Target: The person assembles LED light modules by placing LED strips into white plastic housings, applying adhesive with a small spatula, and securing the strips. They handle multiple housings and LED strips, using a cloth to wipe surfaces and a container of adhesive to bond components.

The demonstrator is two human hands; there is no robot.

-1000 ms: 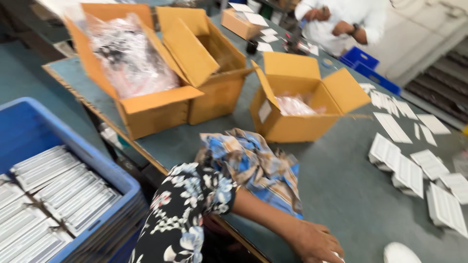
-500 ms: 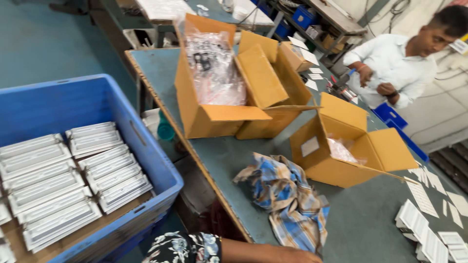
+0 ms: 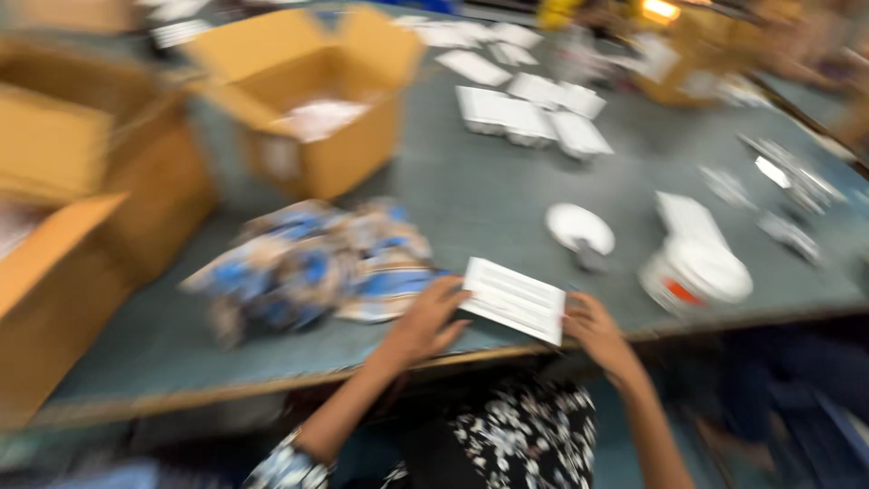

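The view is blurred by motion. A flat white rectangular packet sits at the near edge of the grey-green table, held between both hands. My left hand grips its left end and my right hand grips its right end. A crumpled blue, white and tan cloth lies just left of my left hand. Right of my right hand stands a white tub with a red mark, and a small white round lid-like piece lies behind the packet.
An open cardboard box with pale contents stands at the back left. Larger cardboard boxes fill the left side. Several white flat packets lie farther back. Small metallic parts are scattered at the right.
The camera has swung from the blue crate and boxes on the left to the table's near edge. Both hands now hold a white packet in front of me.
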